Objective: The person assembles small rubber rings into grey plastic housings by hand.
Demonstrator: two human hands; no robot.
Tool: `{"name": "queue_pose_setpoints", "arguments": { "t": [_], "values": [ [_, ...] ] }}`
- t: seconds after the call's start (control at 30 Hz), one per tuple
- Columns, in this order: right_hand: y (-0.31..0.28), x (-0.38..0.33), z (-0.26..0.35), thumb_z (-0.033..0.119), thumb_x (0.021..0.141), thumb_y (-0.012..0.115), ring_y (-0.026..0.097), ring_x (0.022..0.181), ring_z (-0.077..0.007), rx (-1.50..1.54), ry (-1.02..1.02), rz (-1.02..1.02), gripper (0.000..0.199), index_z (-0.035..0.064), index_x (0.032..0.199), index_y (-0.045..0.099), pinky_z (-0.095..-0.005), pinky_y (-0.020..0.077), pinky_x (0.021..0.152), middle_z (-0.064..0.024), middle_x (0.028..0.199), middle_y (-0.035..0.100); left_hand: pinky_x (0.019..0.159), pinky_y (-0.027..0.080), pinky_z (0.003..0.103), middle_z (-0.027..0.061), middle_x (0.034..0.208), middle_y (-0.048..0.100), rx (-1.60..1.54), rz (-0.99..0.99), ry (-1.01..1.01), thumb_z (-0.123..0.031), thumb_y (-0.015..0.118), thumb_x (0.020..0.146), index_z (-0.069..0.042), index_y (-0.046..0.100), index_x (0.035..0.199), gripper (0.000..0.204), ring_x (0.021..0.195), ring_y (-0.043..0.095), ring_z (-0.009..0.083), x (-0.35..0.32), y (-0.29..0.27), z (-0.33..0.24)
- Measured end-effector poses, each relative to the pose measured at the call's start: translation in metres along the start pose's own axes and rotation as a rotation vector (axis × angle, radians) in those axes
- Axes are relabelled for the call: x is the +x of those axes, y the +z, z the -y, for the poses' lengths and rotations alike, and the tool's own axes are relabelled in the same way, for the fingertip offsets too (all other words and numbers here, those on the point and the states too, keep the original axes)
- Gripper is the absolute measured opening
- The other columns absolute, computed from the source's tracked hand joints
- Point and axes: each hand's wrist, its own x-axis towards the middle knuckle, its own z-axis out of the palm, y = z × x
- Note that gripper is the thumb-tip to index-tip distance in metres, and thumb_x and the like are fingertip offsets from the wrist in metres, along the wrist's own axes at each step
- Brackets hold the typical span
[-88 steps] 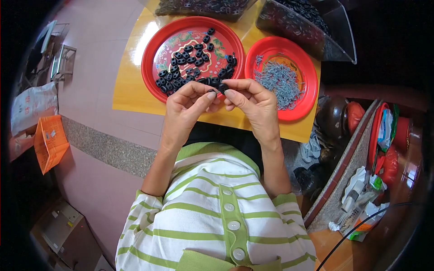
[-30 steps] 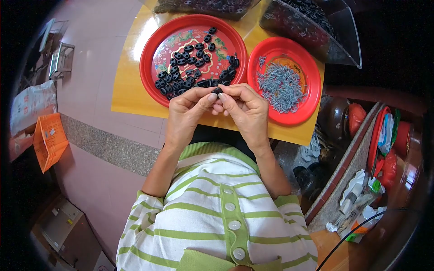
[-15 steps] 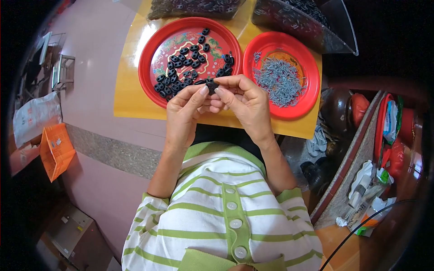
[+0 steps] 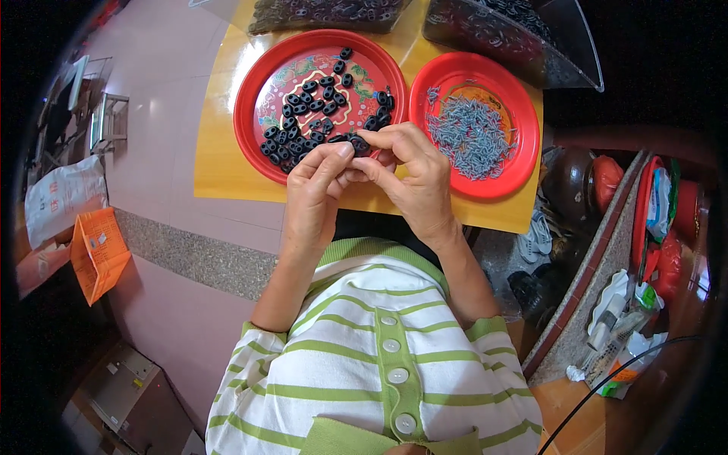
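Note:
My left hand [image 4: 317,186] and my right hand [image 4: 413,178] meet over the near edge of a yellow table. Between their fingertips they pinch a small black plastic part [image 4: 359,145], rounded like the ones lying behind it. Fingers cover much of it. Just beyond, a red patterned tray [image 4: 254,68] carries many black two-holed parts [image 4: 315,106], some in a heap at its near left and others along its right side. To the right, a red plate [image 4: 523,144] holds a pile of small grey screws [image 4: 470,136].
Two clear bins stand at the table's far side, one with dark parts [image 4: 326,14], the other bin [image 4: 523,49] tilted at the right. An orange paper bag [image 4: 98,254] is off to the left. Bags and bottles crowd a ledge [image 4: 588,265] at the right. A black cable [image 4: 607,375] curves at lower right.
My right hand's fingers have shifted around the black part, with the thumb now lower. The part shows more between the fingertips. Both hands stay at the same place over the table edge.

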Motion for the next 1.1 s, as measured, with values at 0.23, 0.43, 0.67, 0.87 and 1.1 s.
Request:
{"name": "queue_pose_setpoints", "arguments": {
  "t": [0.23, 0.43, 0.67, 0.87, 1.1],
  "values": [
    [-0.008, 0.001, -0.003, 0.004, 0.072, 0.074, 0.058, 0.066, -0.0104, 0.134, 0.106, 0.055, 0.025, 0.0003, 0.095, 0.064, -0.0238, 0.0486, 0.059, -0.0058, 0.083, 0.057, 0.081, 0.048, 0.025, 0.0075, 0.103, 0.062, 0.190, -0.017, 0.163, -0.007, 0.059, 0.089, 0.001, 0.062, 0.107, 0.020, 0.093, 0.058, 0.0113, 0.000, 0.011, 0.001],
    [-0.012, -0.001, -0.007, 0.005, 0.073, 0.074, 0.055, 0.065, -0.0072, 0.258, 0.153, 0.108, 0.023, -0.0017, 0.092, 0.063, -0.0219, 0.0459, 0.058, -0.0034, 0.079, 0.058, 0.084, 0.047, 0.022, 0.0049, 0.105, 0.059, 0.442, 0.095, 0.295, -0.003, 0.060, 0.087, 0.000, 0.063, 0.111, 0.024, 0.098, 0.056, 0.0105, 0.000, -0.002, 0.002],
    [-0.016, 0.001, -0.003, 0.005, 0.074, 0.073, 0.055, 0.065, -0.0070, 0.310, 0.164, 0.131, 0.021, -0.0014, 0.091, 0.064, -0.0215, 0.0454, 0.058, -0.0028, 0.077, 0.058, 0.081, 0.051, 0.022, 0.0055, 0.106, 0.059, 0.335, 0.120, 0.277, 0.000, 0.060, 0.086, 0.001, 0.062, 0.110, 0.024, 0.092, 0.059, 0.0097, -0.001, 0.000, 0.004],
    [-0.017, 0.000, -0.003, 0.007, 0.076, 0.073, 0.055, 0.066, -0.0074, 0.296, 0.165, 0.144, 0.020, -0.0012, 0.091, 0.063, -0.0218, 0.0453, 0.059, -0.0028, 0.078, 0.057, 0.081, 0.053, 0.023, 0.0060, 0.104, 0.060, 0.229, 0.069, 0.212, 0.001, 0.060, 0.085, 0.002, 0.062, 0.106, 0.021, 0.090, 0.060, 0.0100, -0.002, 0.000, 0.005],
    [-0.011, -0.007, -0.002, 0.005, 0.080, 0.068, 0.055, 0.069, -0.0073, 0.391, 0.198, 0.145, 0.018, -0.0015, 0.094, 0.059, -0.0223, 0.0452, 0.060, -0.0033, 0.082, 0.056, 0.075, 0.051, 0.020, 0.0058, 0.100, 0.059, 0.301, 0.159, 0.363, 0.002, 0.061, 0.085, 0.003, 0.063, 0.103, 0.019, 0.086, 0.058, 0.0084, 0.002, -0.006, 0.010]
  ]
}}
